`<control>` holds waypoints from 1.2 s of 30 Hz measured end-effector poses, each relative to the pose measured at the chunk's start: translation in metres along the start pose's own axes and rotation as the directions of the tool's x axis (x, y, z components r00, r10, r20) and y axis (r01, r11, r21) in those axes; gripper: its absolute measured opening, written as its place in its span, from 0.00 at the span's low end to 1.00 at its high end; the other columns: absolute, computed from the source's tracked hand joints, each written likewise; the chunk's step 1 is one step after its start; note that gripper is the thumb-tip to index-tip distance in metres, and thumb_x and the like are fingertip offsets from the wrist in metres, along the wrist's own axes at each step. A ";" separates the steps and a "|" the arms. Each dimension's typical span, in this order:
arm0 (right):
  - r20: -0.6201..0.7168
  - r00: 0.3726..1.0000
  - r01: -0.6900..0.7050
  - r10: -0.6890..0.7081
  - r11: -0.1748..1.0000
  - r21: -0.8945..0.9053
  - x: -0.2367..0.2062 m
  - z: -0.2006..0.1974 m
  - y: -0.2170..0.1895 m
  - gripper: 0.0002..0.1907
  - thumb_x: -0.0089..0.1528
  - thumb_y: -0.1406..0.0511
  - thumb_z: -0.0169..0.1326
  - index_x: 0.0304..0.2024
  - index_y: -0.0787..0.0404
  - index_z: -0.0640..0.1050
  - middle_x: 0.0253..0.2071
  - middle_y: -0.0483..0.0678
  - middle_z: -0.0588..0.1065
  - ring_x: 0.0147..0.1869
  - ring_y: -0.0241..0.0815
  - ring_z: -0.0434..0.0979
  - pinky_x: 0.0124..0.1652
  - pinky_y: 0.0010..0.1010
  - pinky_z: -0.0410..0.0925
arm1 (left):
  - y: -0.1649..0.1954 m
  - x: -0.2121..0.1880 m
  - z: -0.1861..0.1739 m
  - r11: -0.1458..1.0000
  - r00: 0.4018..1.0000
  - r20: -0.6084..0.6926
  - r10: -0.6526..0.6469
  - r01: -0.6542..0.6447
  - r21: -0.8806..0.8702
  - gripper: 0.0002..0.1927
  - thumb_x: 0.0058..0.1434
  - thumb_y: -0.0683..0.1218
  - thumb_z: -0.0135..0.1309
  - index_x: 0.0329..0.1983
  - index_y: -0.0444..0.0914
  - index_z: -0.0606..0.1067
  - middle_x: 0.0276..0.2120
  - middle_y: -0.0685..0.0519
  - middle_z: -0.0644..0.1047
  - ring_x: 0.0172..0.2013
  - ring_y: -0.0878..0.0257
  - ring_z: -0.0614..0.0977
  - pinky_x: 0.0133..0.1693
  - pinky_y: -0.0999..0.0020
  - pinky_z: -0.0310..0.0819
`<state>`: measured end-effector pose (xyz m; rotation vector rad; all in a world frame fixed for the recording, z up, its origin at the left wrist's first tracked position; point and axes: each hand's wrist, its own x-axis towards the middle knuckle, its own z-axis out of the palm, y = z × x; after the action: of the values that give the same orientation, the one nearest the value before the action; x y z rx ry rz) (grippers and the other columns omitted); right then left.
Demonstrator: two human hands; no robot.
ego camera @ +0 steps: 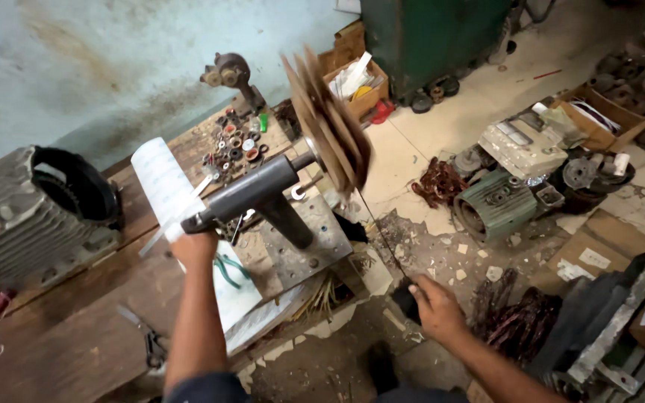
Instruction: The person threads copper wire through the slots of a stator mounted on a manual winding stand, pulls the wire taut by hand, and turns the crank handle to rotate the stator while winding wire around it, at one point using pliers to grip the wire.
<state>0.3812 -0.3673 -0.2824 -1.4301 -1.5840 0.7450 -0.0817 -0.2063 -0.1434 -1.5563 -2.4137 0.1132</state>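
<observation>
A dark metal winding machine (266, 195) stands bolted to the end of a worn wooden workbench (61, 328). My left hand (192, 242) grips its crank handle at the near end. At the far end a stack of wooden formers (328, 123) is blurred with spin. A thin wire (381, 239) runs down from the formers to my right hand (434, 306), which is closed around it low over the floor, next to a dark object. A roll of white sheet (160, 179) lies behind the crank.
A grey finned motor housing (31, 209) sits on the bench at left, scissors (147, 336) and green-handled pliers (227, 270) lie nearer. Small bearings and washers (234, 142) are scattered at the far end. Motors (498, 201), copper coils (434, 183) and cardboard boxes crowd the floor.
</observation>
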 end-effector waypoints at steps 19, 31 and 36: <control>0.000 1.000 -0.003 0.003 1.000 0.031 0.008 0.003 0.005 0.13 0.65 0.63 0.53 0.49 0.63 0.78 0.44 0.61 0.80 0.49 0.61 0.80 0.46 0.40 0.72 | -0.034 0.094 -0.095 0.998 0.881 -0.473 0.006 0.027 0.064 0.14 0.59 0.56 0.57 0.28 0.43 0.83 0.28 0.46 0.82 0.29 0.47 0.84 0.30 0.52 0.72; 0.126 0.978 -0.166 0.169 0.986 -0.031 -0.001 -0.004 0.013 0.13 0.67 0.62 0.53 0.50 0.62 0.79 0.41 0.61 0.80 0.48 0.63 0.80 0.45 0.41 0.73 | -0.045 -0.155 -0.046 0.990 0.990 0.088 -0.108 0.115 -0.085 0.11 0.54 0.55 0.58 0.37 0.48 0.84 0.31 0.46 0.83 0.36 0.47 0.85 0.38 0.52 0.78; -0.014 0.999 0.042 -0.042 0.999 0.013 -0.002 0.000 0.013 0.16 0.64 0.63 0.54 0.51 0.64 0.78 0.46 0.61 0.80 0.51 0.61 0.81 0.48 0.41 0.72 | -0.082 -0.108 -0.118 0.997 0.771 -0.633 -0.075 0.050 -0.057 0.15 0.65 0.52 0.58 0.25 0.41 0.74 0.25 0.49 0.74 0.29 0.51 0.76 0.37 0.55 0.66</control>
<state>0.3874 -0.3675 -0.2937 -1.3852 -1.5907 0.7190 -0.0812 -0.3479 -0.0324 -1.2479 -1.9163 -0.4147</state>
